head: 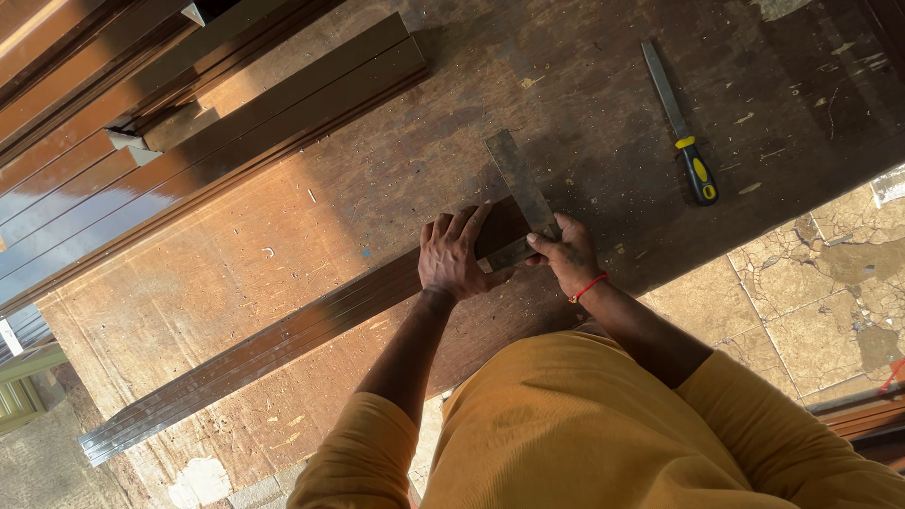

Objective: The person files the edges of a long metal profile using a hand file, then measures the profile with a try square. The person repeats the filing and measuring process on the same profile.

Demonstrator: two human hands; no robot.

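Observation:
A long brown metal profile (pixel 283 335) lies diagonally across the worn wooden worktop (pixel 283 236). My left hand (pixel 452 254) presses flat on the profile near its upper end. A steel try square (pixel 518 184) rests across that end, its blade pointing up and left of the far side. My right hand (pixel 566 254), with a red thread on the wrist, pinches the square's stock (pixel 509 253) against the profile's edge. The two hands sit close together with the square between them.
A flat file with a yellow and black handle (pixel 681 123) lies at the top right of the worktop. Stacked brown profiles (pixel 236 104) lie along the upper left. Tiled floor (pixel 811 292) shows at the right, past the table edge.

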